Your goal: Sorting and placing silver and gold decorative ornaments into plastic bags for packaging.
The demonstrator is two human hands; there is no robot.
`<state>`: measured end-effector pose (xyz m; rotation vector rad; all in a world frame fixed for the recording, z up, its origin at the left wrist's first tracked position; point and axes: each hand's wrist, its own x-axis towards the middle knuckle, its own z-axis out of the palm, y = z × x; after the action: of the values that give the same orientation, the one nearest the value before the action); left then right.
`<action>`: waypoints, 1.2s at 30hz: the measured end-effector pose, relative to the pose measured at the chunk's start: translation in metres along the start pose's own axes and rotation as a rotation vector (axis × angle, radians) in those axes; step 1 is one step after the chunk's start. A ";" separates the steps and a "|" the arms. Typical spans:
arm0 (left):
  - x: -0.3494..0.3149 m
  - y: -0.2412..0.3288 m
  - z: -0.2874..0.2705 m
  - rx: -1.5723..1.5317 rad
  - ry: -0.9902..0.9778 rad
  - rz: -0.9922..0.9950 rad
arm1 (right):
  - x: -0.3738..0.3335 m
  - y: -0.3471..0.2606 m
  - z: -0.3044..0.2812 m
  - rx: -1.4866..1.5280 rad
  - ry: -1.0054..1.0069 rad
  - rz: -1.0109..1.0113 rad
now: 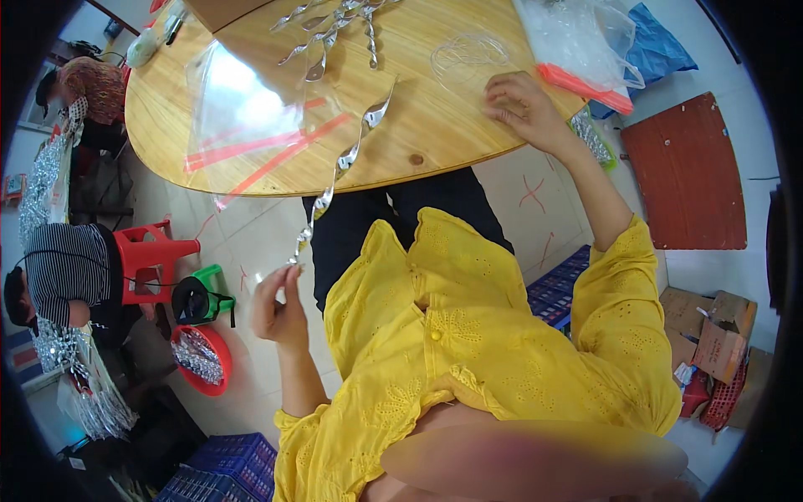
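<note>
Shirt (468, 335): yellow, the wearer's own, nearest the cam.
L hand (282, 311): thumb + fingertips pinching near end of a strip (346, 157), short of the tabletop (410, 142).
Strip: silver, twisted; runs up from L hand across the rounded edge, far end over the wood; touching it or not, can't tell.
Strip work: step in hand looks like holding one piece out by its end; next move prob. calls for a light, steady pinch, as it seems thin & bendy.
R hand (527, 109): half open, fingers loosely bent, over tabletop's R side; nothing seen in it, tho fine thread would be hard to spot.
Thread coil (470, 60): clear, loose, just beside R hand.
Clear bags (242, 109): flat, red-edged, L of strip.
Other strips (335, 33): silver, twisted, bunched at far side.
Co-worker (67, 263): striped top, off to L, by a red stool (146, 251).
</note>
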<state>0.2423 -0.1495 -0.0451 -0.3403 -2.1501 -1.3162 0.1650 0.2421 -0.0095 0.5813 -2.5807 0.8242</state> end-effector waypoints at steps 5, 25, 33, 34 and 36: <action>-0.030 -0.001 0.018 -0.171 -0.088 -0.224 | 0.015 -0.024 0.024 -0.033 0.143 0.125; -0.027 0.028 0.013 -0.978 -0.470 -1.098 | 0.044 -0.051 0.059 0.376 0.362 0.341; -0.039 0.026 0.003 -0.841 -0.664 -1.029 | 0.072 -0.061 0.068 0.150 0.087 0.519; -0.043 0.026 0.001 -0.838 -0.654 -1.033 | 0.072 -0.068 0.065 0.075 -0.029 0.536; -0.047 0.021 0.000 -0.767 -0.709 -0.970 | 0.070 -0.077 0.061 0.245 -0.018 0.532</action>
<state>0.2907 -0.1355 -0.0582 -0.0071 -2.3289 -2.9528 0.1303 0.1287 0.0115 -0.0536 -2.7040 1.3168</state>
